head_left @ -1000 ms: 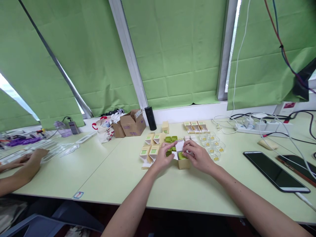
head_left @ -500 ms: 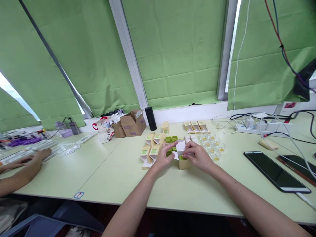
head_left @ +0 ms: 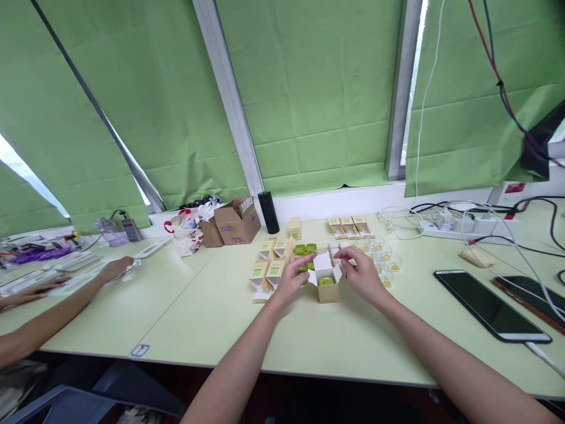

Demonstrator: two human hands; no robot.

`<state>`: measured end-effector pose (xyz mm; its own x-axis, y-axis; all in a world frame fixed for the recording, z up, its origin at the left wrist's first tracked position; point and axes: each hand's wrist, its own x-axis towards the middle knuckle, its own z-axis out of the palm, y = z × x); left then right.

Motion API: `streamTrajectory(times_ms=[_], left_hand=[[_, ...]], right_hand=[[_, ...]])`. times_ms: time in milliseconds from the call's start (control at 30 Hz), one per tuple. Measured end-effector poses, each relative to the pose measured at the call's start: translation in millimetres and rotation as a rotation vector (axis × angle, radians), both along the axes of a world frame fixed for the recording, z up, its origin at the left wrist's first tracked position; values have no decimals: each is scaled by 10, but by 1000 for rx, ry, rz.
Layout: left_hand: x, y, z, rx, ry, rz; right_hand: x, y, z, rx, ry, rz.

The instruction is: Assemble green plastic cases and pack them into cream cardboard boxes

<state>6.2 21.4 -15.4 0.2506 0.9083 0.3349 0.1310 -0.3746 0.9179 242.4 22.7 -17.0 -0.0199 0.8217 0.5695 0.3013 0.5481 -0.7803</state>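
Note:
A small cardboard box (head_left: 329, 293) stands upright in front of me with its white flaps raised. Inside it lies a green piece (head_left: 326, 281), its top showing. My left hand (head_left: 288, 282) is at the box's left side, index finger stretched toward the raised lid and thumb lower down by the left flap; whether it touches them I cannot tell. Just beyond the right flap, my right hand (head_left: 362, 275) hovers with thumb and index finger apart and nothing between them. Behind the box, partly covered by my left hand, are several green pieces (head_left: 305, 249).
Open cardboard boxes (head_left: 259, 273) stand left of my hands, others (head_left: 349, 227) farther back. Clear cups with yellow centres (head_left: 385, 257) sit at right, near a phone (head_left: 489, 305) and a power strip (head_left: 468, 227). A black cylinder (head_left: 269, 212) stands behind. A co-worker's hand (head_left: 117, 268) reaches at left.
My right hand has let go of the green piece in the box and moved up and right, its fingers parting. My left hand stays nearly still. The co-worker's arm has reached farther right.

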Motion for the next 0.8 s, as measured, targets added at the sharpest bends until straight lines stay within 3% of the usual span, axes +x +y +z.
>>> streamTrajectory(times_ms=[300,800], left_hand=[[75,5,-71,69,35,71],[215,-69,-110,146,79,145]], right_hand=[[-36,47,-67,-226,145,34],[-60,40,-85,-240,205,102]])
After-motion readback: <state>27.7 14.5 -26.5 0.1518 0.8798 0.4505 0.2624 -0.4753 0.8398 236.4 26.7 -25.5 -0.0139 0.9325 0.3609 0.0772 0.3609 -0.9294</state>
